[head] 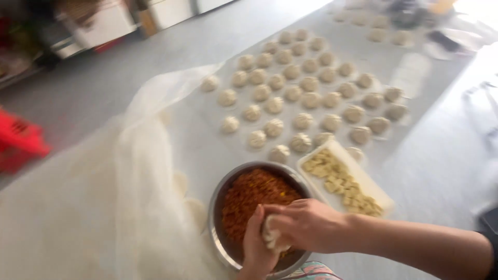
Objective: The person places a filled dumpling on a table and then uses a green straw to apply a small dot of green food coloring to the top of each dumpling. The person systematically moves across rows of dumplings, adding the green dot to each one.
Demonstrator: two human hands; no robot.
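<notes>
No packages, labels, signs, screens — none visible.

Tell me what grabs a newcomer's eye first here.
Rows of pleated dough buns fill the middle and far part of the grey work surface. Nearer, a metal bowl holds reddish-brown filling. Over it, the left hand and right hand pinch a piece of dough. A white tray of pale pieces sits beside the bowl.

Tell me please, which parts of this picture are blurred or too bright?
Head view: the whole frame is softly motion-blurred; the red crate and shelves at the left edge smear most; the top right corner is washed out by glare; the hands over the metal bowl and the dough pieces stay readable.
</notes>
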